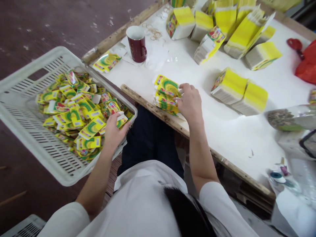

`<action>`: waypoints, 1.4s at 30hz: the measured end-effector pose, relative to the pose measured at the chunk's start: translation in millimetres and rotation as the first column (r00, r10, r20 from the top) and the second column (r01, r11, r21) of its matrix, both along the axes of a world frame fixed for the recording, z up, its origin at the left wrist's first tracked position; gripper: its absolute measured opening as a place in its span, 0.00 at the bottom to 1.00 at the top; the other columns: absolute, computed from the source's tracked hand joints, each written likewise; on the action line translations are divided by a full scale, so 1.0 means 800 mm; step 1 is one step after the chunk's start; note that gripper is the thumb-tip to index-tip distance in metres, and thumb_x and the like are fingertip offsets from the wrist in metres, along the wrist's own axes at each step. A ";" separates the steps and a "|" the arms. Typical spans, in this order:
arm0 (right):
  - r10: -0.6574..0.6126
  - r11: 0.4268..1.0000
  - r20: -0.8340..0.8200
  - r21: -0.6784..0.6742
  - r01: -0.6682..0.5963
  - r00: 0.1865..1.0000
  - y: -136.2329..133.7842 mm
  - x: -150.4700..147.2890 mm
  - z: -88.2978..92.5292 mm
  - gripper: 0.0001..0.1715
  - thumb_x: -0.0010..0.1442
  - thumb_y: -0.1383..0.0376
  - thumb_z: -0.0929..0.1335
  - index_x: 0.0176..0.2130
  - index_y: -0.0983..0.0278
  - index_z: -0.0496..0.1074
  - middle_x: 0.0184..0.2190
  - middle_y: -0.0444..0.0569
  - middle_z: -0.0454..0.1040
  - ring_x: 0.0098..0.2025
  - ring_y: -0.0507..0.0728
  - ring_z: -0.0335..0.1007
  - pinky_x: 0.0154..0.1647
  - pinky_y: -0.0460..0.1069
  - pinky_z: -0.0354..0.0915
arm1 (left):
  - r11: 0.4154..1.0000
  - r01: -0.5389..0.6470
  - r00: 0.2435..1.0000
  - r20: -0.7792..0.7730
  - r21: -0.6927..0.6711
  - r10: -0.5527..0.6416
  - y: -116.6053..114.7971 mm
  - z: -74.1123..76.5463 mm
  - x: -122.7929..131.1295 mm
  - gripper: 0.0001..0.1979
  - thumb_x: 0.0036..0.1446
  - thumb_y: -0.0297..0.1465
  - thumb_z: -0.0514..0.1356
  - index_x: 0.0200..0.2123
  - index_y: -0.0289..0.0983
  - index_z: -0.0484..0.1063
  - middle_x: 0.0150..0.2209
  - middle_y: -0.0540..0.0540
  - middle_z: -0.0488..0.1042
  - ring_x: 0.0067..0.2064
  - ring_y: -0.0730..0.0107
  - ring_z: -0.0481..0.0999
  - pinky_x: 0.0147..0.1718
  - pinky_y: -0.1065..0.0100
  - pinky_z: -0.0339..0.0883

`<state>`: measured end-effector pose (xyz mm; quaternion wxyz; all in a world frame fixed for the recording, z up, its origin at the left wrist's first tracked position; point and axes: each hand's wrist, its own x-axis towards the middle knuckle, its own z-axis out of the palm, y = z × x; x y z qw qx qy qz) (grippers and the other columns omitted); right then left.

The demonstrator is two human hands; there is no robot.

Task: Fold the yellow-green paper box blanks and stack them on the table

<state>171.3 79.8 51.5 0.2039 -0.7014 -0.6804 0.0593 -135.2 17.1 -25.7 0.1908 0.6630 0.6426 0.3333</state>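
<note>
My left hand (114, 132) reaches over the near right corner of a white plastic basket (44, 151), thumb and fingers around a small yellow packet (122, 121). More yellow-and-green printed packets (85, 108) lie in a loose heap in the basket. On the table, my right hand (191, 100) grips the right ends of a short row of yellow packets (166, 90) by the wooden front edge. Its thumb and fingertips press against their white ends. How many packets it holds is hidden.
A maroon mug (137, 46) stands on the white table (222, 141), beside several flat packets (108, 62). Bundles of flat yellow cartons (239, 90) lie right and at the back. Rubber bands (154, 32), a red bag (307, 62) and a clear bag (283, 119) are also there.
</note>
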 end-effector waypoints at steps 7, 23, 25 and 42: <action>0.035 0.984 -0.252 0.176 0.011 0.967 -0.041 -0.019 0.017 0.24 0.63 0.65 0.63 0.58 0.59 0.57 0.44 0.53 0.71 0.44 0.62 0.70 0.45 0.59 0.69 | 0.979 0.198 0.871 0.469 -0.059 -0.148 -0.023 0.018 0.043 0.27 0.55 0.46 0.67 0.53 0.39 0.69 0.53 0.39 0.75 0.56 0.54 0.76 0.57 0.52 0.69; 0.200 0.896 -0.905 0.014 -0.444 0.375 -0.149 -0.125 -0.015 0.33 0.55 0.53 0.75 0.54 0.60 0.63 0.39 0.45 0.70 0.37 0.52 0.68 0.37 0.47 0.70 | 0.982 0.068 0.336 0.931 -0.174 0.142 -0.022 0.089 0.124 0.33 0.54 0.68 0.46 0.31 0.43 0.63 0.25 0.48 0.62 0.31 0.60 0.73 0.33 0.58 0.73; 0.150 0.929 -0.913 -0.001 -0.370 0.380 -0.143 -0.118 -0.019 0.30 0.55 0.52 0.75 0.51 0.60 0.66 0.35 0.43 0.70 0.33 0.51 0.67 0.35 0.46 0.68 | 0.984 0.110 0.374 0.924 -0.136 0.086 -0.028 0.077 0.123 0.36 0.49 0.70 0.50 0.34 0.43 0.68 0.29 0.46 0.69 0.39 0.55 0.76 0.36 0.57 0.74; 0.603 0.795 -0.211 0.079 -0.601 0.770 -0.141 -0.052 0.008 0.21 0.65 0.75 0.63 0.43 0.54 0.80 0.36 0.48 0.77 0.42 0.58 0.69 0.50 0.57 0.66 | 0.820 0.531 0.718 0.628 -0.213 -0.302 -0.016 0.080 0.042 0.46 0.37 0.59 0.71 0.57 0.41 0.70 0.55 0.36 0.76 0.54 0.44 0.78 0.51 0.48 0.73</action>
